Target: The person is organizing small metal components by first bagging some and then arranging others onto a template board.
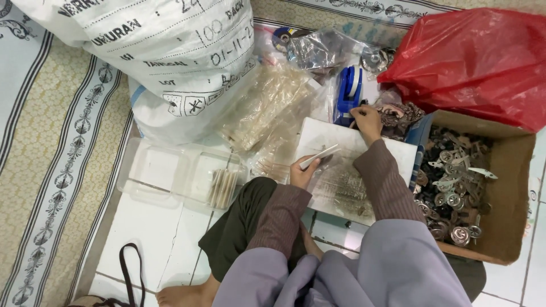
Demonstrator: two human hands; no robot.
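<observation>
Gripping, left hand (303, 170): fingers curled shut round a small flat white packet (319, 156), thumb on the near side; the packet sticks out to the right and slightly far, tilted.
Reaching, right hand (365, 120): arm stretched to the far edge of the white board (398, 153); fingers bent and nearly closed, tips at the blue tape dispenser (348, 91). Whether they pinch anything cannot be told.
Packet and hands: the packet lies over the board's near-left part, near and left of the right hand, the two hands well apart.
Board: flat on the floor in front of the person, carrying a clear plastic bag of small pieces (341, 190) near its middle.
Left edge: a clear plastic tray (159, 170) with two compartments just left of the left hand; the right compartment holds a stack of thin packets (223, 187). Beyond it, a big white woven sack (153, 51) and a heap of clear plastic bags (267, 113).
Right edge: a cardboard box (512, 193) of small metal parts touching the board's right side; a red plastic bag (478, 57) far of it.
Open room: bare white floor tiles (142, 239) near left, bounded by a patterned mat (51, 170).
Near edge: the person's knee in dark green trousers (239, 227) just under the left forearm.
</observation>
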